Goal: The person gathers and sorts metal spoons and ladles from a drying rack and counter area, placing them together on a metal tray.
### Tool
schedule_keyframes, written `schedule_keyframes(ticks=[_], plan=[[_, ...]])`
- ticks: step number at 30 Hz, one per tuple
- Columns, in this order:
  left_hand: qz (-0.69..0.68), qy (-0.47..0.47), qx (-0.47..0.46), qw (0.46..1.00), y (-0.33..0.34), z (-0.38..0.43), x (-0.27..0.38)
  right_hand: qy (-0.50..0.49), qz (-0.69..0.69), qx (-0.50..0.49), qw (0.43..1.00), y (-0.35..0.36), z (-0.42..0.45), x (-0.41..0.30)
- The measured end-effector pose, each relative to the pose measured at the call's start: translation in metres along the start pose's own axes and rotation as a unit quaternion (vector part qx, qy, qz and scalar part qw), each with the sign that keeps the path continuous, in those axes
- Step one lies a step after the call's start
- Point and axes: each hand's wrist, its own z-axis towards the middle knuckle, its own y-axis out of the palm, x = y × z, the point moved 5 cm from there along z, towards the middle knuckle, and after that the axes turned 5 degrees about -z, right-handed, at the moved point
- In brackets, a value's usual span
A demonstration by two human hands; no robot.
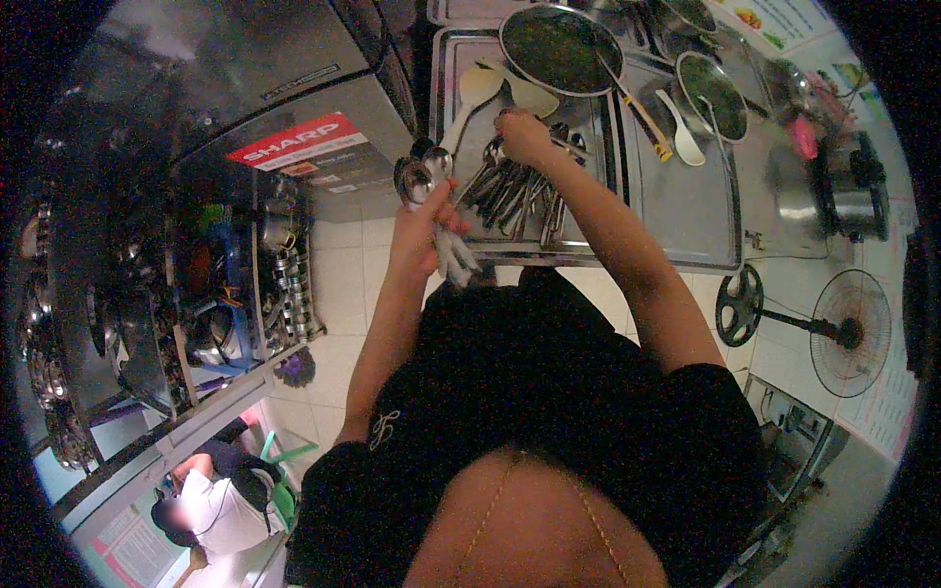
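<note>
My left hand is closed around the handles of several metal spoons, held upright off the left edge of the tray, bowls pointing away from me. Over the metal tray, my right hand reaches down at the far end of a pile of metal cutlery. Its fingers are bent and partly hidden, so whether they hold a piece is unclear. Just beyond lie a white rice paddle and a second pale paddle.
A large pot of dark green contents stands at the back, a ladle with a yellow handle leaning out. Right of it are a smaller pot and a white spoon. A SHARP refrigerator stands left, a fan right. A seated person is lower left.
</note>
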Motion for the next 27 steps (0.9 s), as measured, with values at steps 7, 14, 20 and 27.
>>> schedule_keyframes(ticks=[7, 14, 20, 27], plan=[[0.096, 0.180, 0.041, 0.978, -0.007, 0.011, 0.040, -0.234, 0.122, 0.201, 0.943, -0.095, -0.039, -0.046], [-0.015, 0.024, -0.028, 0.999, 0.025, -0.001, 0.017, -0.299, 0.088, 0.191, 0.931, -0.113, -0.046, -0.082], [0.116, -0.011, -0.020, 0.993, 0.006, -0.006, -0.003, -0.284, 0.136, 0.131, 0.940, -0.099, -0.050, -0.099], [-0.021, -0.004, 0.024, 0.999, -0.022, -0.017, -0.009, -0.001, -0.089, 0.072, 0.993, -0.021, 0.005, -0.007]])
